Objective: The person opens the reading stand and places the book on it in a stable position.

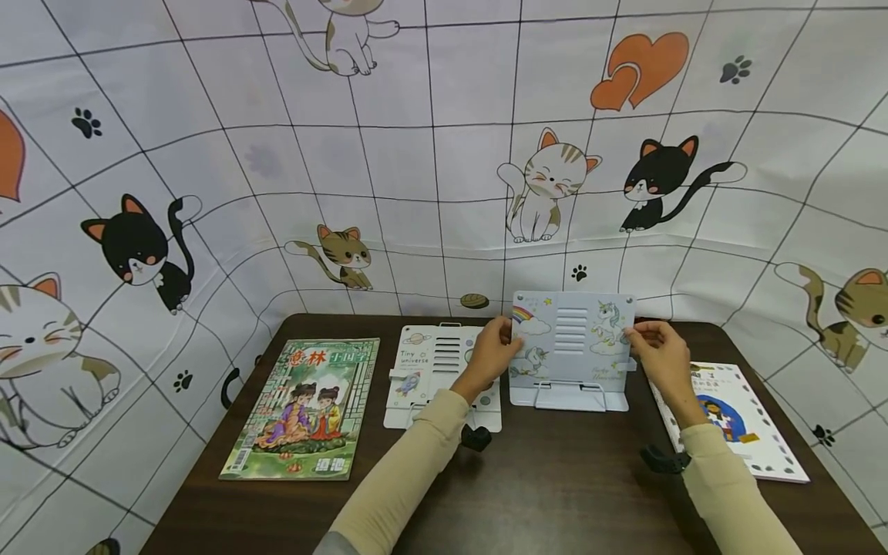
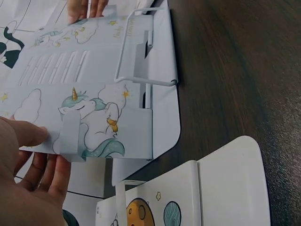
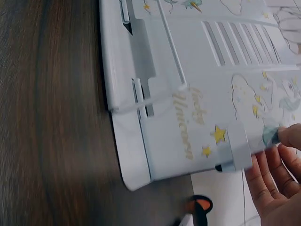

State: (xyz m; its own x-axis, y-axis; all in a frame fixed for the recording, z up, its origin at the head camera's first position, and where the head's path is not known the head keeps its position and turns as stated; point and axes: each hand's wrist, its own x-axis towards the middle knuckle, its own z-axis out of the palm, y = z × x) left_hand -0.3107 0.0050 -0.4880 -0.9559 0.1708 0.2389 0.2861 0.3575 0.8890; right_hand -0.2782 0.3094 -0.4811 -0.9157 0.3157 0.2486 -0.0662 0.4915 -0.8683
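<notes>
A pale blue-white metal book stand (image 1: 583,366) with unicorn drawings stands on the table, its slotted back panel raised above a flat base. My left hand (image 1: 489,358) pinches the panel's left edge, thumb (image 2: 33,133) in front and fingers behind. At the opposite edge my right hand (image 1: 662,361) grips the panel likewise, near a side clip (image 3: 240,146). A wire page holder (image 2: 123,52) crosses the panel's lower front. Partly behind my left hand and forearm lies a white "Tiny universe" book stand (image 1: 409,362).
On the left of the dark table (image 1: 541,486) lies a green illustrated magazine (image 1: 298,416). A white book (image 1: 763,432) lies at the right, partly covered by my right forearm. Behind the table hangs a white cloth (image 1: 472,162) printed with cats.
</notes>
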